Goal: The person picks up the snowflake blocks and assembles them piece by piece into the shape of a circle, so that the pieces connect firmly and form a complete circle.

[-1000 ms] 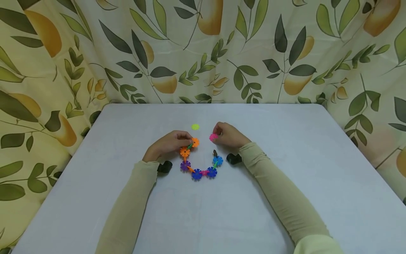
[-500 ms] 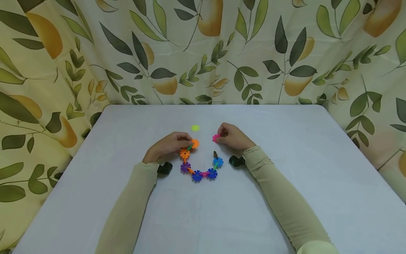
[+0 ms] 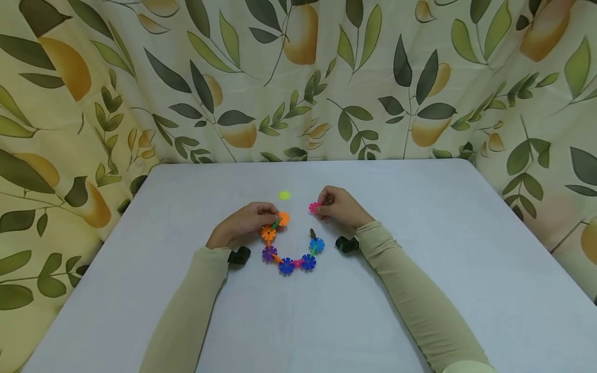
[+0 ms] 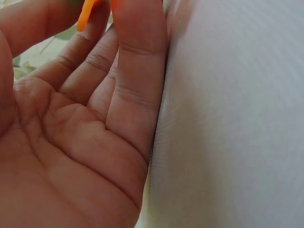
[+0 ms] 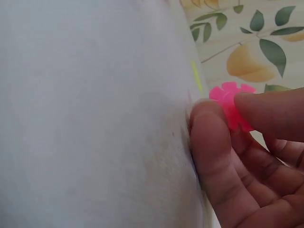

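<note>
A chain of notched flower-shaped plastic discs curves in a U on the table, with a purple disc (image 3: 269, 253), a dark blue disc (image 3: 286, 266) and a light blue disc (image 3: 317, 244) among them. At its upper left end, my left hand (image 3: 244, 223) grips the chain by an orange disc (image 3: 283, 218); in the left wrist view an orange edge (image 4: 84, 16) shows at the fingertips. Across the gap, my right hand (image 3: 344, 207) pinches a loose pink disc (image 5: 228, 95) between thumb and finger, apart from the chain. A brown disc (image 3: 312, 233), seen edge-on, tops the chain's right end.
A single yellow disc (image 3: 284, 195) lies flat beyond the hands. Black devices (image 3: 239, 255) sit at both wrists. The white-covered table (image 3: 396, 191) ends at a leaf-and-fruit patterned curtain (image 3: 345, 103) behind it and at the sides.
The head view has tilted slightly, so everything sits lower. My right hand shifted a little rightward with the pink disc, then slightly back. The left hand and the chain stay nearly still.
</note>
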A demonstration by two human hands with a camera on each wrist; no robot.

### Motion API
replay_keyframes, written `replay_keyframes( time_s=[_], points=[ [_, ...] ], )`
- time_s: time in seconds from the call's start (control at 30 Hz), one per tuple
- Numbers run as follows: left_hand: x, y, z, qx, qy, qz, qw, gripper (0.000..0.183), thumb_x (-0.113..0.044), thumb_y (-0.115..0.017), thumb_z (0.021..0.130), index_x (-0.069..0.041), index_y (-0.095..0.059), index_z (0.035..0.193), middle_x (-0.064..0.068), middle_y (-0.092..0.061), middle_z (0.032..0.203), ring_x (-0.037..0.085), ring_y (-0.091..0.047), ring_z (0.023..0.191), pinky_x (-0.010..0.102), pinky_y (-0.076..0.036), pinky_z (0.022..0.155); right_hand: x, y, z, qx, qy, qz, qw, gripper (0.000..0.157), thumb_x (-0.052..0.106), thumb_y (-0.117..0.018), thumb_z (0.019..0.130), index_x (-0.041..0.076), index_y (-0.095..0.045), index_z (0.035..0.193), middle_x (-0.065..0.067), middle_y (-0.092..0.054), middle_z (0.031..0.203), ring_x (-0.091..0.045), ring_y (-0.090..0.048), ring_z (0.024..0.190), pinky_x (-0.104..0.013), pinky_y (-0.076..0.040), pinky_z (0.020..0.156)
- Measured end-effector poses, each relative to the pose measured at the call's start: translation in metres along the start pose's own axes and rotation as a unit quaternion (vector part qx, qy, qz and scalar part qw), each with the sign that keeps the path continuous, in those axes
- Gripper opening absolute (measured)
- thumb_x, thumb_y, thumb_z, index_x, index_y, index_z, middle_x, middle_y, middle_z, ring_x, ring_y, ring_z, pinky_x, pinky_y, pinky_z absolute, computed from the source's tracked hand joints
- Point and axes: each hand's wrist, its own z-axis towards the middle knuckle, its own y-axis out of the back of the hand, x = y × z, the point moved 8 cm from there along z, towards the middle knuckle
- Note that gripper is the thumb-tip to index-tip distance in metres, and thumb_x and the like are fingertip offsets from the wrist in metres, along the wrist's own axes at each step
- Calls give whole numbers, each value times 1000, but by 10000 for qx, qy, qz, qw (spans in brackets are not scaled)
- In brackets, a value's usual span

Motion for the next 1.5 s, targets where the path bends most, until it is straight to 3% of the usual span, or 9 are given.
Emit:
replay_keyframes(
  time_s=[0.3,0.8,1.17,1.5],
  points=[
    [5,1,-1,-95,120,61,9999,20,-19,-60,109,-3,-71,116,7,-68,104,23,-55,93,32,-47,83,11,-13,-3,239,200,-143,9994,3,2,-72,98,0,-70,99,-11,-72,94,-27,-68,81,-33,-58,76],
    [3,2,3,-82,53,169,9998,22,-24,-62,110,-5,-71,115,6,-70,102,22,-55,90,32,-46,81,34,-29,-8,506,588,-414,9961,6,0,-76,96,0,-75,91,-9,-75,85,-26,-69,77,-35,-58,77],
    [0,3,2,-85,-75,165,9998,20,-22,-61,111,-5,-70,111,7,-76,103,23,-54,92,36,-43,86,50,-41,-7,476,1130,-1041,9870,12,-3,-77,93,3,-76,82,-2,-73,77,-17,-62,67,-28,-54,63],
    [0,3,0,-72,-148,46,9999,19,-20,-60,111,-3,-69,110,9,-78,105,22,-53,90,34,-42,84,62,-47,-10,484,1368,-1330,9804,10,-6,-75,92,0,-76,84,-4,-74,80,-13,-62,68,-27,-53,64]
  ],
)
